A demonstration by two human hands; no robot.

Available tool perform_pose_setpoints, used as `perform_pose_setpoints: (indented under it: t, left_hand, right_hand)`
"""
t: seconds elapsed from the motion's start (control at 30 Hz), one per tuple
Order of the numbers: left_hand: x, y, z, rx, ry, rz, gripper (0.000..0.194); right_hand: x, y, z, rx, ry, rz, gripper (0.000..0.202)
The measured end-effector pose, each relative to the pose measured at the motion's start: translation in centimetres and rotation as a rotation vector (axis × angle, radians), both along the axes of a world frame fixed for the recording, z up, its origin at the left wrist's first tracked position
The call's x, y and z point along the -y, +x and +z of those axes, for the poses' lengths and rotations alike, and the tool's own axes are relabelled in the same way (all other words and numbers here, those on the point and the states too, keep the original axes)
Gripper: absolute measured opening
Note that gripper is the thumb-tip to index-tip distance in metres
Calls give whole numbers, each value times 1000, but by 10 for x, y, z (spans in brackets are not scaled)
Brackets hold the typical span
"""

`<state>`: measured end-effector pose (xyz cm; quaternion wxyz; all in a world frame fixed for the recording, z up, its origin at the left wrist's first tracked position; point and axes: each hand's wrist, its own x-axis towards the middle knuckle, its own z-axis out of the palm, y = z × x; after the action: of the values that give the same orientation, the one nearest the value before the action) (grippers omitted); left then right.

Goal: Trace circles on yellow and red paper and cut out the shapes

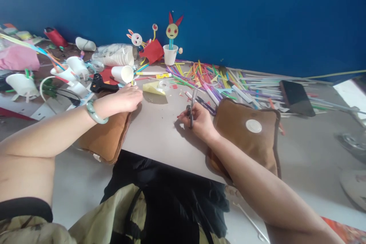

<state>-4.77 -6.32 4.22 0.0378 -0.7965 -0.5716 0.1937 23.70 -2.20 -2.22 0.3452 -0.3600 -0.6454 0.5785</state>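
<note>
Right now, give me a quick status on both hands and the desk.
Right hand gripping scissors, blades pointing away. Left hand closed on something small near a paper cup lying on its side. Yellow paper scrap between hands; straws piled behind.

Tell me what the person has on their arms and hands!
Both arms are bare, with no sleeves reaching the forearms and no gloves. The left hand has a pale green bangle around its wrist. The right hand wears dark red nail polish; its wrist is bare.
</note>
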Motion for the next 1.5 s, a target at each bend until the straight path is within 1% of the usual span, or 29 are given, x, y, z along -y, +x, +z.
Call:
perform_pose_setpoints:
  t: [0.1, 0.23, 0.33, 0.4, 0.43, 0.5, 0.57, 0.6, 0.67, 0.7, 0.73, 0.8, 0.9, 0.97, 1.03, 1.07, 1.13, 1.2, 1.27, 1.33, 1.43, 1.5]
  left_hand:
    - [-2, 0, -1, -18, -19, 2, 15]
    - [-4, 0, -1, 30, -43, 55, 13]
    - [-5, -2, -2, 47, -49, 42, 13]
    - [-7, -6, -1, 93, -50, 27, 12]
    - [-8, -7, -1, 147, -57, 35, 11]
    - [-8, -6, 3, 339, -107, 106, 8]
    - [-7, 2, 8, 653, -212, 214, 5]
    - [-7, 9, 10, 848, -277, 259, 7]
    - [-5, 27, 14, 1269, -395, 296, 13]
    - [-5, 37, 14, 1432, -446, 320, 14]
    - [-5, 48, 14, 1555, -474, 349, 14]
    - [-7, 68, 13, 1715, -509, 404, 14]
    - [-15, 90, 7, 1786, -474, 433, 11]
    - [-22, 98, -1, 1801, -443, 432, 10]
    - [-29, 101, -12, 1830, -425, 456, 12]
    - [-32, 100, -18, 1850, -419, 487, 15]
    - [-36, 99, -29, 1892, -417, 564, 22]
    - [-38, 97, -37, 1915, -426, 608, 30]
    - [-38, 95, -41, 1918, -439, 614, 35]
    - [-37, 94, -42, 1911, -433, 617, 38]
    - [-35, 90, -40, 1900, -399, 617, 37]
    - [-35, 88, -39, 1902, -371, 590, 34]
  right_hand:
    - [0, 0, 1, -9, -15, 2, 34]
    - [0, 0, -1, -27, -33, 3, 35]
    - [0, 0, -1, -34, -46, 4, 35]
    - [0, -1, 0, -35, -52, 1, 35]
    - [1, -1, 1, -38, -56, -2, 35]
    - [2, -1, 4, -54, -64, -13, 37]
    - [2, -2, 6, -63, -76, -14, 37]
    - [3, -1, 6, -65, -85, -15, 37]
    - [2, -1, 7, -82, -115, -27, 39]
    - [1, 0, 7, -99, -135, -41, 40]
    - [0, 0, 6, -119, -155, -60, 41]
    - [-3, 2, 5, -164, -179, -104, 42]
    - [-8, 4, 5, -221, -172, -160, 38]
    - [-10, 5, 5, -248, -161, -195, 36]
    - [-11, 6, 5, -259, -157, -228, 35]
    - [-11, 6, 5, -260, -158, -240, 35]
    - [-10, 6, 4, -262, -173, -246, 36]
    - [-10, 6, 4, -264, -194, -235, 37]
    - [-9, 5, 3, -270, -211, -225, 37]
    - [-8, 4, 4, -266, -224, -225, 37]
    - [-7, 3, 6, -240, -242, -232, 38]
    - [-7, 3, 8, -222, -255, -233, 39]
